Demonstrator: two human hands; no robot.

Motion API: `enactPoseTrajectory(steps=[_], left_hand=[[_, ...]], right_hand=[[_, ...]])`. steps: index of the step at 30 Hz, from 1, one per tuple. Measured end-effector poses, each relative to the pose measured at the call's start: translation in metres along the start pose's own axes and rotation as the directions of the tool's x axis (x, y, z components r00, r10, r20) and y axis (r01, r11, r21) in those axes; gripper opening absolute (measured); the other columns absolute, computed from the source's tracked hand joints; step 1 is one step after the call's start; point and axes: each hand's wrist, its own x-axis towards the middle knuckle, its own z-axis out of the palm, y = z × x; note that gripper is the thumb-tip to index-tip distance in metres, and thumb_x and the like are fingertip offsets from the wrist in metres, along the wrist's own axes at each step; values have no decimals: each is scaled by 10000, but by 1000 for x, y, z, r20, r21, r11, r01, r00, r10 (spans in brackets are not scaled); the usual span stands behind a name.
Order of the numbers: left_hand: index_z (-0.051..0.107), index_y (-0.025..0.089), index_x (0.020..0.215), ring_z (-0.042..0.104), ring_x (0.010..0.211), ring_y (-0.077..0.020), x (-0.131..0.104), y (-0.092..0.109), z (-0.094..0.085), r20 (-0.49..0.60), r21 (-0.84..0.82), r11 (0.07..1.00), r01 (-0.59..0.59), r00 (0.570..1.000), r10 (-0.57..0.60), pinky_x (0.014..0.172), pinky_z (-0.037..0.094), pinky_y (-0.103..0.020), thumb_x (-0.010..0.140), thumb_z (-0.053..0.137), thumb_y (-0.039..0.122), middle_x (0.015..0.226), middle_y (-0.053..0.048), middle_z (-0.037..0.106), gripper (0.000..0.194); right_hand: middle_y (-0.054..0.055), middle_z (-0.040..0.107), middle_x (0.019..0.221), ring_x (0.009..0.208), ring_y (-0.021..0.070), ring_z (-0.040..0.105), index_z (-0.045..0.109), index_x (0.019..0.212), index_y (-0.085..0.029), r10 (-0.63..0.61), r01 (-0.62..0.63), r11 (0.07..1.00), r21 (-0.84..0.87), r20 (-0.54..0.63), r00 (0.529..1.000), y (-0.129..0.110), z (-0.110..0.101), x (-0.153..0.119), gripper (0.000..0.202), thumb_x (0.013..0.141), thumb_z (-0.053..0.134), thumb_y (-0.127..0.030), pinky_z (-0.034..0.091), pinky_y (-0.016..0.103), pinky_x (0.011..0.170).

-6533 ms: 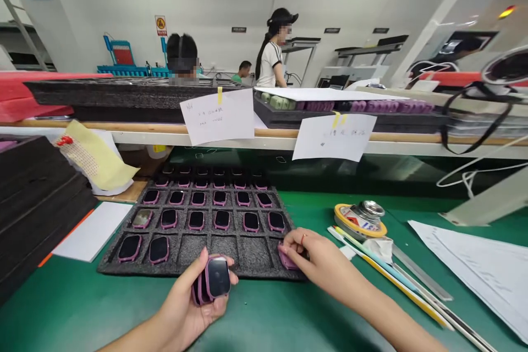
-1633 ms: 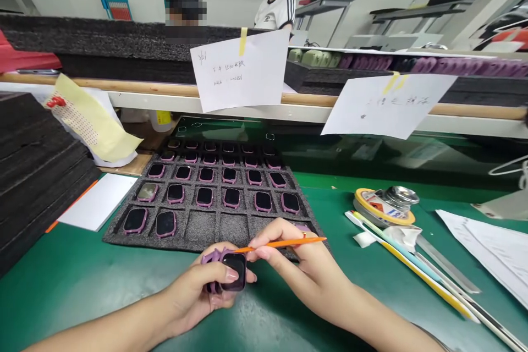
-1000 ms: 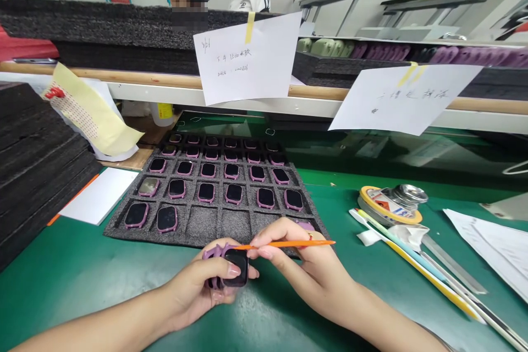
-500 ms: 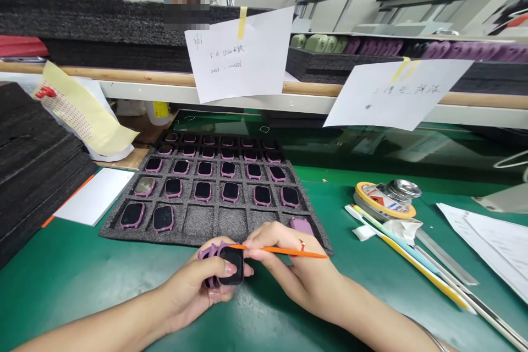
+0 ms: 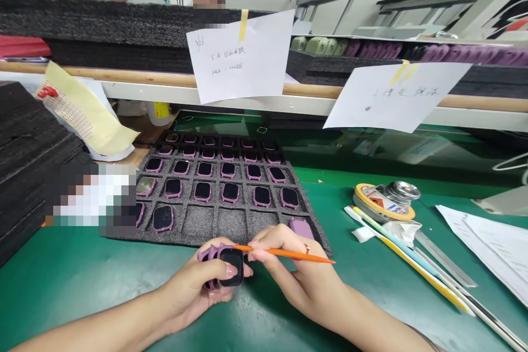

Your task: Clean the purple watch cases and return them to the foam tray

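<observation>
My left hand [image 5: 202, 280] is closed round a small row of purple smartwatch cases [image 5: 213, 253], its thumb pressed on the front one. That front watch [image 5: 232, 267] has a black screen turned towards me. In my right hand [image 5: 289, 258] a thin orange pointed stick [image 5: 295, 254] is pinched like a pen. Its tip lies at the top edge of the front watch; whether it touches the case or the screen I cannot tell. Beyond both hands, a grey foam tray [image 5: 198, 220] holds rows of purple watches, with a purple piece [image 5: 302, 227] in its near right pocket.
To the right lie a tape roll [image 5: 383, 203], a yellow-and-white toothbrush [image 5: 412, 258], a metal ruler [image 5: 447, 258] and papers [image 5: 487, 242]. Black foam sheets [image 5: 37, 176] are stacked at left. Over the back runs a shelf [image 5: 305, 103] with taped notes; people are behind it.
My right hand and the orange stick have shifted slightly right and down. My left hand keeps its grip in place. People in the background have moved; a blurred patch now covers the white sheet at left.
</observation>
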Motion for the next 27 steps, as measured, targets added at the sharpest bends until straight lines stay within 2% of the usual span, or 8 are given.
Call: enactPoseTrajectory(steps=[8, 13, 16, 18, 19, 21, 23, 27], left_hand=[[613, 152, 807, 405, 466, -30, -2, 0, 3, 0, 17, 1000, -9, 1000, 9, 504, 173, -223, 631, 788, 160, 773, -49, 717, 249], [662, 152, 840, 439, 505, -52, -4, -1, 5, -3, 97, 995, -11, 1000, 11, 512, 200, -226, 591, 797, 157, 768, -45, 718, 283], [680, 152, 875, 440, 516, -57, -5, 0, 5, 0, 132, 991, 3, 1000, -3, 510, 203, -226, 584, 809, 192, 787, -60, 731, 320], [683, 150, 891, 430, 505, -55, -5, 0, 4, 14, 139, 990, 20, 1000, -23, 502, 192, -227, 580, 815, 208, 794, -71, 736, 344], [680, 148, 886, 433, 510, -57, -5, 0, 4, 23, 133, 991, 24, 999, -27, 500, 190, -227, 578, 816, 206, 793, -71, 732, 342], [671, 148, 868, 447, 537, -64, -4, 0, 5, 25, 101, 995, 15, 1000, -18, 502, 195, -224, 577, 814, 190, 790, -65, 720, 326], [669, 149, 857, 446, 539, -63, -5, 0, 5, 21, 73, 997, 16, 1000, -17, 502, 196, -219, 576, 817, 185, 779, -64, 719, 319], [692, 147, 890, 417, 490, -43, -7, 0, 5, 41, 61, 997, 48, 998, -50, 488, 178, -207, 583, 829, 203, 785, -92, 752, 341]], right_hand=[[6, 661, 807, 737, 138, 687, 553, 963, -225, 18, -18, 999, 30, -18, 1000, -1, 1, -1, 91, 1025, 501, -184, 562, 238, 664], [22, 664, 774, 681, 144, 668, 583, 904, -203, 49, -48, 998, -29, 14, 999, 2, 6, -1, 147, 1019, 492, -194, 551, 251, 626], [21, 687, 769, 690, 145, 687, 599, 912, -207, 27, -27, 1000, -2, -103, 994, 3, 5, -1, 115, 999, 532, -174, 569, 246, 636], [40, 738, 836, 776, 160, 725, 628, 983, -214, -24, 27, 999, 18, -162, 987, 3, 2, -1, 111, 1009, 526, -180, 597, 267, 708], [53, 761, 884, 850, 173, 739, 643, 1033, -219, -80, 83, 996, 17, -140, 987, 4, 0, 0, 140, 1023, 505, -199, 605, 293, 770], [70, 788, 964, 1002, 201, 736, 652, 1141, -222, -213, 213, 977, -17, 3, 977, 6, -4, 1, 216, 1042, 461, -228, 582, 372, 926], [63, 799, 958, 1032, 217, 737, 652, 1169, -216, -293, 302, 946, -114, 93, 952, 9, -9, 2, 234, 1023, 470, -201, 531, 441, 1025], [41, 803, 875, 874, 211, 773, 654, 1080, -235, -248, 223, 933, -282, -55, 967, 11, -15, 5, 253, 971, 463, -112, 558, 436, 969]])
